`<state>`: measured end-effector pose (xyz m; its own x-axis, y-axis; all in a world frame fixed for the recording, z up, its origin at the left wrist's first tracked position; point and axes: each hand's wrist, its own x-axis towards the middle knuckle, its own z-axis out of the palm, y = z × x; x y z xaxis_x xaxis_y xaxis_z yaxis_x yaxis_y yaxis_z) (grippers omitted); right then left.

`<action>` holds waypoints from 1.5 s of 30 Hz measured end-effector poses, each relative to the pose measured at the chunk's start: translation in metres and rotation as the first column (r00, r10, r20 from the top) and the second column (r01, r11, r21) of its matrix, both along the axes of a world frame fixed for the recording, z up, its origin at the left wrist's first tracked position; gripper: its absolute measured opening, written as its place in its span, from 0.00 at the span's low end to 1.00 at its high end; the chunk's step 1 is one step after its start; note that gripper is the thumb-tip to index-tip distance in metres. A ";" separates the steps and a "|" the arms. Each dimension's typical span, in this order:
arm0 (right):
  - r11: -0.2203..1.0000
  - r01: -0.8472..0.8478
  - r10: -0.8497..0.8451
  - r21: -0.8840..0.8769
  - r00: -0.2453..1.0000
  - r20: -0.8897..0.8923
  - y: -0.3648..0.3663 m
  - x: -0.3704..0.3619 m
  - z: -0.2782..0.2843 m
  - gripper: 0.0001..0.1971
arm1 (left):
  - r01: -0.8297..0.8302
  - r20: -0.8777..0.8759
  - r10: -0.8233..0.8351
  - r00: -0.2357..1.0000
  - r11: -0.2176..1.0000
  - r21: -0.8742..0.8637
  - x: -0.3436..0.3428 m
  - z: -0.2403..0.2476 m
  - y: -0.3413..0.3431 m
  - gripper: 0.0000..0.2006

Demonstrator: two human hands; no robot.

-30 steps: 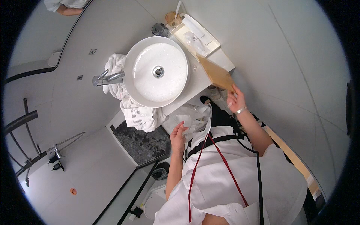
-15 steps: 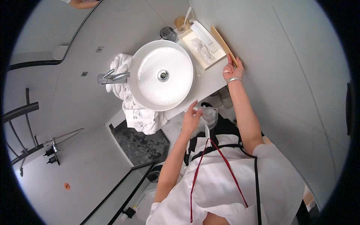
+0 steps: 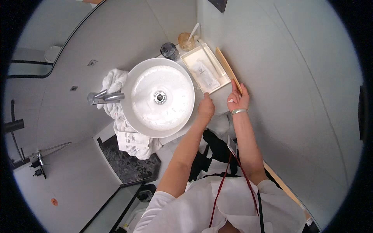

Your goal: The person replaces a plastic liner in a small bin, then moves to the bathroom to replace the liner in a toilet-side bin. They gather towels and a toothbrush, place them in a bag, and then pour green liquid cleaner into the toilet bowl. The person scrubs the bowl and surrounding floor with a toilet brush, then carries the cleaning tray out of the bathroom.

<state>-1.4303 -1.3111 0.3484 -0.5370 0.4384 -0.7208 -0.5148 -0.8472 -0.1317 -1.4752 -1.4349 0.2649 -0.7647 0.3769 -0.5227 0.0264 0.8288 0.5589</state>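
On the counter (image 3: 220, 95) right of the basin (image 3: 134, 75), the tray (image 3: 218, 88) lies flat, white packets (image 3: 205, 73) inside where its rim would stop them sliding. Right hand (image 3: 238, 99): clamped on the near end of the tan board (image 3: 228, 70), fingers on both sides, so it presumably stays up on its edge. Board runs along the tray's right side, next to the wall (image 3: 272, 93); from here, can't tell if it touches that wall. Small white bit (image 3: 231, 100) at the right fingers, too tiny to identify. Left hand (image 3: 206, 108): fingertips at the tray's near corner, likely steadying it; can't tell whether they pinch the rim or just rest there. Grey glass (image 3: 169, 51) and amber cup (image 3: 185, 40) stand behind, probably out of the way. Towel (image 3: 116, 79) is bunched around the tap (image 3: 112, 98), maybe against splashes.
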 end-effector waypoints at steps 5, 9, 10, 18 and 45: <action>0.999 -0.023 0.023 -0.035 1.000 0.005 0.005 -0.022 -0.016 0.13 | 0.058 0.002 -0.058 0.998 0.998 -0.025 0.009 0.005 -0.008 0.22; 0.993 0.009 -0.022 -0.118 0.994 -0.104 0.012 -0.042 -0.029 0.17 | 0.049 0.029 -0.051 0.998 0.997 0.062 0.016 0.015 -0.017 0.25; 0.997 0.016 -0.024 -0.080 0.995 -0.096 0.012 -0.044 -0.029 0.19 | 0.037 0.027 -0.040 0.999 0.994 0.102 0.021 0.019 -0.022 0.26; 0.767 -0.526 0.522 0.367 0.844 0.121 0.007 -0.097 -0.005 0.16 | 0.009 0.170 -0.048 0.984 0.975 0.223 0.093 0.050 -0.116 0.26; 0.661 -0.691 0.530 0.293 0.706 0.470 -0.111 0.084 -0.025 0.12 | -0.943 0.618 0.712 0.332 0.237 0.234 0.195 0.077 -0.262 0.15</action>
<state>-1.3467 -1.4222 0.3239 -0.5700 0.3880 -0.7243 0.2430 -0.7624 -0.5997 -1.2806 -1.6970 0.3422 -0.6201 -0.1096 -0.7768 -0.7615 -0.1542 0.6296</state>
